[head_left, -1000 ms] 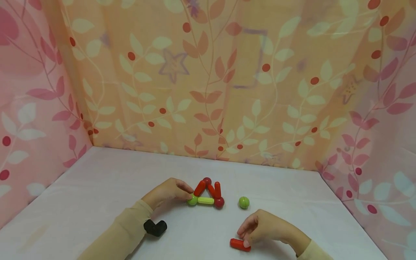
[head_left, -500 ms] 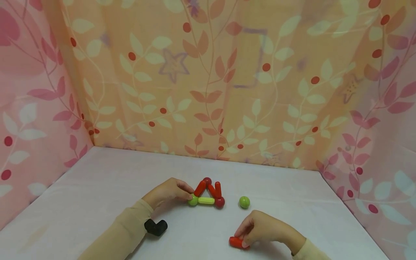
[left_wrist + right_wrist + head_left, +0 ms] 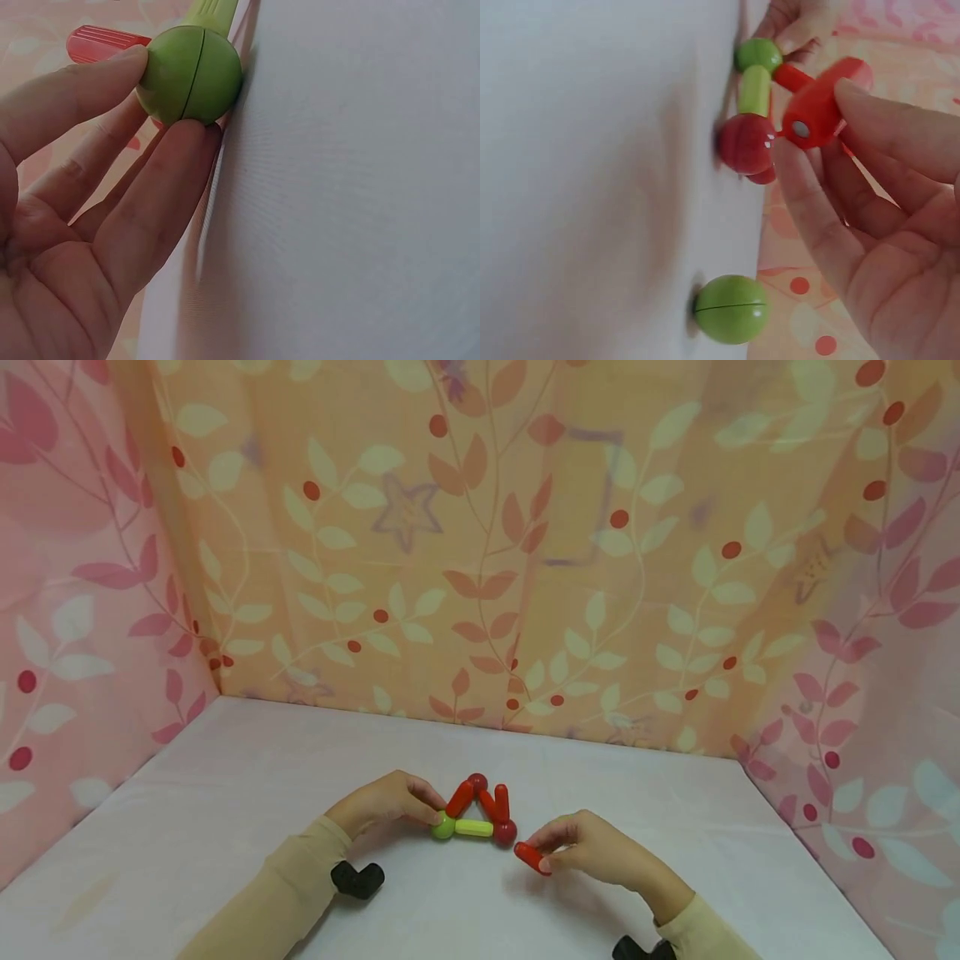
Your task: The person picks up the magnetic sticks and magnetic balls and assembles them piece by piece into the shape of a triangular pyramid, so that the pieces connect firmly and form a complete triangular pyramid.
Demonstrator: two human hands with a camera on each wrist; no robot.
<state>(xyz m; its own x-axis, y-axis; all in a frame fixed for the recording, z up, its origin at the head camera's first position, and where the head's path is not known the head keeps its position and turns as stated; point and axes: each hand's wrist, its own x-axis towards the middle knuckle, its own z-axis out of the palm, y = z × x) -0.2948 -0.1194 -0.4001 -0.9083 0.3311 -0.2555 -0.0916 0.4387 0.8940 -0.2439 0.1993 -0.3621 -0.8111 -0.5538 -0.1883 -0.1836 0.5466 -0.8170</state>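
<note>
Red stick (image 3: 531, 857), pinched by right hand (image 3: 592, 853), seemingly nears red ball (image 3: 505, 832).

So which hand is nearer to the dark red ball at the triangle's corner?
Right. The right hand holds a red rod just beside the dark red ball; the left hand pinches the green ball at the opposite corner.

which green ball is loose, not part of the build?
The green ball lying alone on the table, shown in the right wrist view. The other green ball joins the yellow-green rod and is pinched by the left hand.
</note>
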